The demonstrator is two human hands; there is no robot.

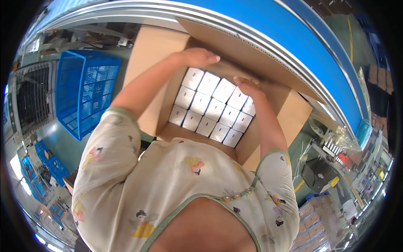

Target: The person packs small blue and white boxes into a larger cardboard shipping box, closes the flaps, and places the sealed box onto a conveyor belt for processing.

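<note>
An open brown cardboard carton [168,46] sits in front of me, with its flaps folded outward. Rows of small white boxes [205,125] with blue sides stand upright and close together inside it. My left hand [198,57] is at the carton's far left inner corner, just above the boxes, fingers stretched toward the right. Over the far right boxes is my right hand [247,86], its fingers pointing at the far wall. Neither hand shows anything held. Parts of the fingers are hidden, and my right forearm covers the carton's right inner side.
A blue conveyor belt [268,25] with a metal rail runs behind the carton's raised far flap [247,54]. To the left, a blue plastic crate [88,90] stands on the floor. Stacked cartons [312,222] are at the lower right, and clear plastic film [336,136] hangs nearby.
</note>
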